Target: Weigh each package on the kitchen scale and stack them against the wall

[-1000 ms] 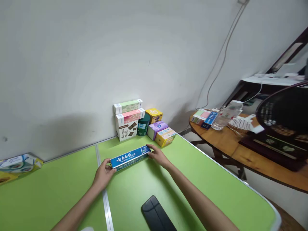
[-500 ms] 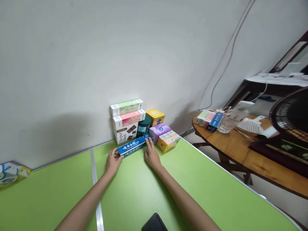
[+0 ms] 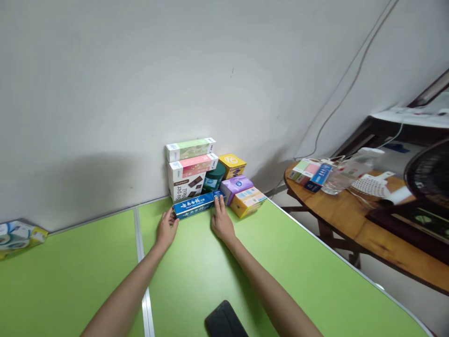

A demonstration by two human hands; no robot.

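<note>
A long blue toothpaste box [image 3: 193, 206] lies against the foot of a white chocolate-patterned box [image 3: 187, 186]. At its left end my left hand [image 3: 167, 228] is closed, with thumb and fingers around the corner. My right hand [image 3: 223, 223] lies over the right end, fingers stretched out and the tips resting on the box. Behind stand a pink-topped box [image 3: 194, 164], a green-topped box [image 3: 191, 150], a dark green round container [image 3: 213, 178] and a yellow box [image 3: 232, 165]. To the right sit a purple pack [image 3: 237, 186] and an orange-and-yellow box [image 3: 247, 202].
The green table [image 3: 189, 281] meets the wall behind the boxes. A black case [image 3: 225, 320] lies near me, and a crumpled-looking pack [image 3: 21, 238] at far left. Right of the table, a wooden table [image 3: 336, 224] bears small boxes [image 3: 310, 174], a clear plastic jug [image 3: 345, 172] and a fan [image 3: 430, 173].
The toothpaste box sits closer against the white box, its angle slightly flatter. Both hands stay at its ends. The view has shifted a little, showing more of the black case.
</note>
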